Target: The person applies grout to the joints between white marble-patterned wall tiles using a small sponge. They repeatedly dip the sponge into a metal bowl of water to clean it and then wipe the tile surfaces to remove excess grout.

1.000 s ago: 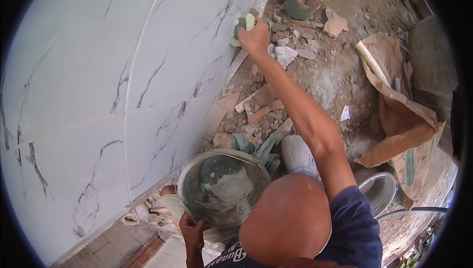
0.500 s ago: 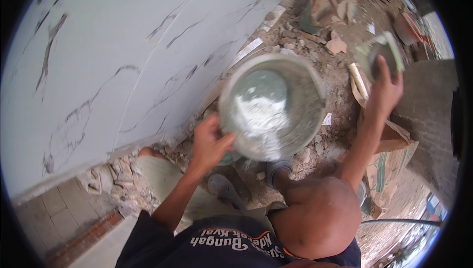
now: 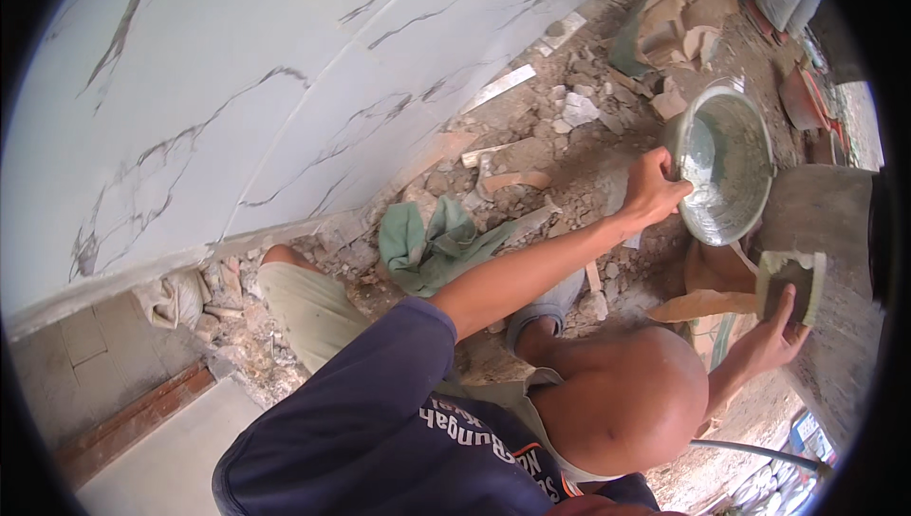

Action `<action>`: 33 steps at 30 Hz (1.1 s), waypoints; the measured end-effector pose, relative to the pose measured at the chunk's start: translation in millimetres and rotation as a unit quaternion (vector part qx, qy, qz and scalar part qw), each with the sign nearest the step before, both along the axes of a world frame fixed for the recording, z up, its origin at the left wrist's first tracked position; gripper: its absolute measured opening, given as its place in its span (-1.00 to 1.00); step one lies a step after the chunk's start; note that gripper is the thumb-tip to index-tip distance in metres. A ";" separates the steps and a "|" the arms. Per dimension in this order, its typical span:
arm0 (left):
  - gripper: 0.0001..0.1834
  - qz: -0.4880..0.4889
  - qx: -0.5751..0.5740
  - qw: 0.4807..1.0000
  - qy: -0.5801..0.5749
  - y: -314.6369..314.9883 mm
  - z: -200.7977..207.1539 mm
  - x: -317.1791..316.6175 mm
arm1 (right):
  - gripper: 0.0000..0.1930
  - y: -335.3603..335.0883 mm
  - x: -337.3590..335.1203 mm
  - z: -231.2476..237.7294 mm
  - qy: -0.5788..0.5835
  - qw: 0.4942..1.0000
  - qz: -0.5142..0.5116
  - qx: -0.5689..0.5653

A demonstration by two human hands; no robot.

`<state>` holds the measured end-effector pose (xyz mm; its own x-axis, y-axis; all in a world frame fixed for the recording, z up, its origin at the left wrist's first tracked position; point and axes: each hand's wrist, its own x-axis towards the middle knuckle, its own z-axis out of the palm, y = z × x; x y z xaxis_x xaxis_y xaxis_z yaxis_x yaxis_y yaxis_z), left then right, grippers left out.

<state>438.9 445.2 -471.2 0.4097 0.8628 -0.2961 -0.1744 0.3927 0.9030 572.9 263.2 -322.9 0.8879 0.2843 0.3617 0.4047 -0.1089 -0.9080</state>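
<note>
With my left hand [image 3: 658, 188] I grip the near-left rim of a round grey-green bucket [image 3: 745, 150]. The bucket is tilted, its mouth facing me, and something wet and shiny lies inside. My right hand [image 3: 776, 337] holds a square pad [image 3: 793, 286] with a pale green edge and a dark grey middle; its exact kind I cannot tell. The pad is below and to the right of the bucket, apart from it. Beneath the left forearm a green cloth [image 3: 427, 243] lies crumpled on the rubble.
A white marble-patterned wall [image 3: 237, 89] runs along the left. Broken rubble [image 3: 581, 110] covers the ground beside it. Further off are a torn paper sack [image 3: 688, 13] and a reddish tub [image 3: 803, 98]. A grey block-like surface [image 3: 835, 222] stands at the right, near a dark hose [image 3: 754, 451].
The bucket has moved right and away from the wall, tilting over, with my left hand on its rim. My right hand has come lower with the pad. The green cloth is now uncovered.
</note>
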 end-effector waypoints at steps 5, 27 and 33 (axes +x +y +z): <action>-0.69 0.001 -0.104 0.993 -0.060 5.5 -26.1 5.0 | -0.65 18.2 1.7 -22.1 -0.009 0.999 0.004 -0.043; -0.80 -0.010 0.308 0.917 0.254 63.0 27.7 -114.9 | -0.53 168.6 13.6 -13.5 -0.146 0.879 0.351 -0.288; -0.80 0.050 0.256 0.935 0.238 56.4 55.4 -121.0 | -0.55 213.8 0.0 -90.3 -0.245 0.805 0.400 -0.364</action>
